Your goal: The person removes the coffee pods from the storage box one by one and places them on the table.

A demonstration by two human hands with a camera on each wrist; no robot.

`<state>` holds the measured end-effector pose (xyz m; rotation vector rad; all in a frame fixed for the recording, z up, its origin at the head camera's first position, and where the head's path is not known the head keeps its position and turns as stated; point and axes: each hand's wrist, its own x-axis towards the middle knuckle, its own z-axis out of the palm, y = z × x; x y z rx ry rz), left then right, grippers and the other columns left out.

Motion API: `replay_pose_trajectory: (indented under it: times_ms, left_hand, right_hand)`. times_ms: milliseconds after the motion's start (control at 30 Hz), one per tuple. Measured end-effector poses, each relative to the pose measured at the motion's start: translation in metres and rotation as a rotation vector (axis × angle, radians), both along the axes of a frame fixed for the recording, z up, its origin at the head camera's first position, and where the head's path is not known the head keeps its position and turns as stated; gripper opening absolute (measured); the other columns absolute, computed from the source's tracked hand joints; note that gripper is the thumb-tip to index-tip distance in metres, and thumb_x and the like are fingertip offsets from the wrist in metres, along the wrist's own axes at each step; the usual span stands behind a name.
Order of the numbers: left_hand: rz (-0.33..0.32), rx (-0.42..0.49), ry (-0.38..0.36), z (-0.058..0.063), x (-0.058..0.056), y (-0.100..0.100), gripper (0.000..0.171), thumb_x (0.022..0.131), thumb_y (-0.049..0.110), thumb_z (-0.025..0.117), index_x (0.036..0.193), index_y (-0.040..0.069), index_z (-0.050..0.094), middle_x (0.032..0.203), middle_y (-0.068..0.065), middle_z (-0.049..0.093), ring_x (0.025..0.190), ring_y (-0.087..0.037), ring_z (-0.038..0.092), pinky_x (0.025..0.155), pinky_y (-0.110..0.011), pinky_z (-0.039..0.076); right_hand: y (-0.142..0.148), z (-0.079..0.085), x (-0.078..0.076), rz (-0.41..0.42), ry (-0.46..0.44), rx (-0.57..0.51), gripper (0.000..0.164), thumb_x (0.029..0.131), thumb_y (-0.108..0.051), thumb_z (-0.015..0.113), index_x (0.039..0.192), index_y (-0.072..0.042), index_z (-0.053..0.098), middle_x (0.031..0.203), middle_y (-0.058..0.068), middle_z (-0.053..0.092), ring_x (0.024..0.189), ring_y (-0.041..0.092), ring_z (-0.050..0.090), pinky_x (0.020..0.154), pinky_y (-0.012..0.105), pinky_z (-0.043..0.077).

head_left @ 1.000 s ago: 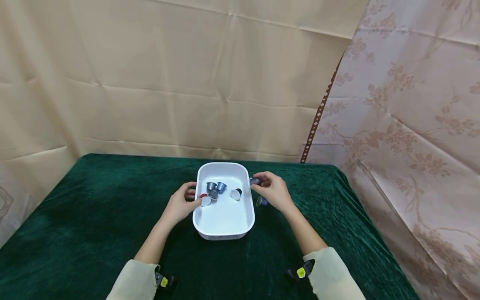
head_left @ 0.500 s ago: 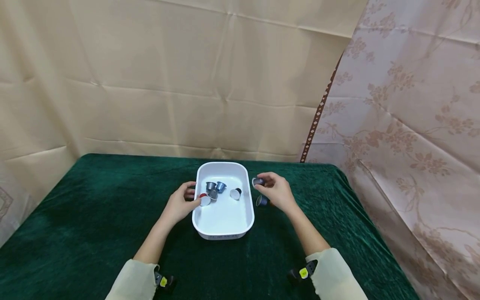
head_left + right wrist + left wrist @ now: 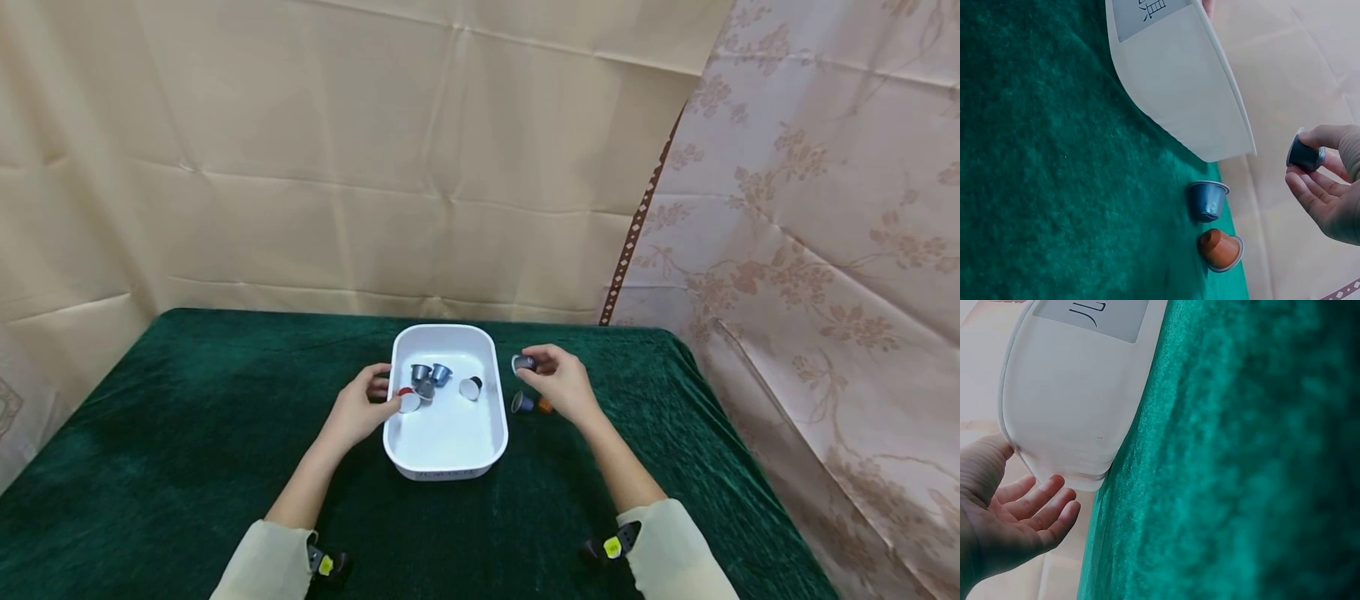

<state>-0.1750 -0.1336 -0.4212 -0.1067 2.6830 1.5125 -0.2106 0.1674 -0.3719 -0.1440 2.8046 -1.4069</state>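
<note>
A white plastic tray (image 3: 446, 446) holds several coffee capsules, among them a blue capsule (image 3: 442, 374) and one with a black body and pale lid (image 3: 470, 388). My left hand (image 3: 362, 410) holds the tray's left side, thumb over the rim and fingers along the outer wall. Right of the tray, my right hand (image 3: 558, 383) pinches a dark coffee capsule (image 3: 1305, 154) between thumb and fingers, raised above the cloth. Under this hand a dark blue capsule (image 3: 1208, 200) and an orange capsule (image 3: 1220, 250) lie side by side on the green cloth.
Dark green velvet cloth (image 3: 225, 417) covers the table. Beige curtain (image 3: 375, 167) hangs behind the far edge, and a floral curtain (image 3: 825, 250) hangs at the right. The tray's front wall bears a grey label (image 3: 1147, 15).
My right hand has moved slightly right, away from the tray's rim, with the capsule in its fingers. The orange capsule beneath it has come into view. My left hand stays at the tray.
</note>
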Motion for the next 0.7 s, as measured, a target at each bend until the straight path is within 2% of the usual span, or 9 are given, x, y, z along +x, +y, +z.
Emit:
replay_pose_trajectory:
  times_ms: [467,700]
  left_hand:
    - [-0.003,0.017,-0.005,0.0,0.0,-0.001,0.062,0.084,0.019,0.064,0.139,0.014,0.037,0.126,-0.016,0.055,0.114,-0.03,0.055,0.091,-0.045,0.051]
    - [0.0,0.02,-0.013,0.0,0.001,-0.001,0.062,0.083,0.019,0.065,0.139,0.014,0.037,0.127,-0.016,0.055,0.116,-0.031,0.054,0.091,-0.045,0.051]
  right_hand:
    - [0.007,-0.003,0.001,-0.031,-0.038,0.007,0.036,0.083,-0.021,0.067,0.118,-0.014,0.06,0.109,0.01,0.063,0.096,0.022,0.059,0.074,0.029,0.053]
    - [0.011,-0.003,0.001,-0.042,-0.05,0.001,0.038,0.084,-0.021,0.067,0.12,-0.013,0.059,0.112,0.01,0.063,0.099,0.023,0.059,0.077,0.031,0.054]
